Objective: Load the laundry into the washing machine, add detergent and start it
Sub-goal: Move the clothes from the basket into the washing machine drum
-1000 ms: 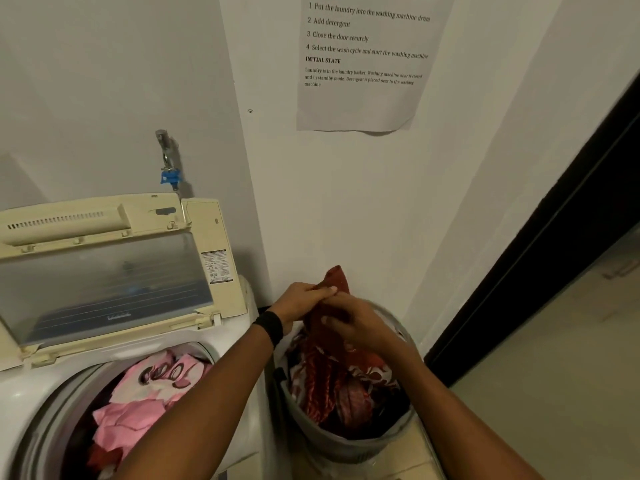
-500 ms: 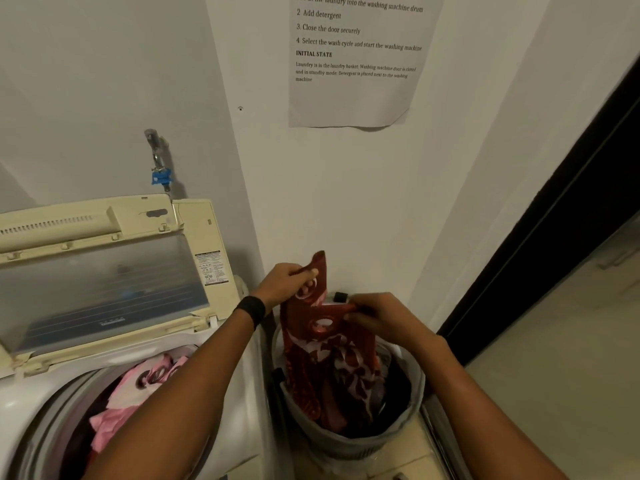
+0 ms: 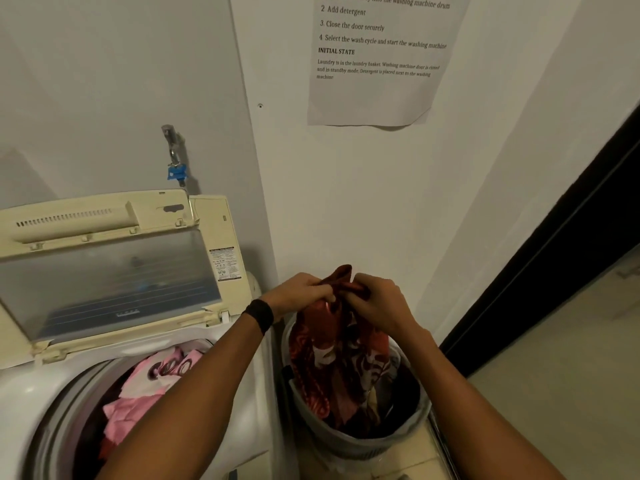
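Over the basket [image 3: 360, 445], at about 5 o'clock in the view, a red cloth [image 3: 332, 344] is bunched at its top between both hands; its lower part trails down into the basket among other dark pieces, so it is neither clear of the basket nor in the drum. At 9 o'clock of the basket, just beside it, the washer [image 3: 20, 389] stands with its lid [image 3: 110, 271] raised; pink laundry [image 3: 149, 393] already lies in the drum. Loading looks part done to me: some pieces are in; this cloth and the rest of the basket remain. Adding detergent (I see none here), shutting the lid and starting are all left.

The left hand [image 3: 299, 291] and right hand [image 3: 377, 301] meet knuckle to knuckle; the left fingers [image 3: 322, 296] are curled tight round a bunch of cloth; the right fingers [image 3: 355, 299] are curled too, pinching the fold beside it; a tuft stands up between them at 12 o'clock; neither hand is spread.

A dark band [image 3: 259, 315] sits on the left wrist; on the wall a tap [image 3: 173, 154] is at 11 o'clock and a printed sheet [image 3: 377, 91] at 1 o'clock.
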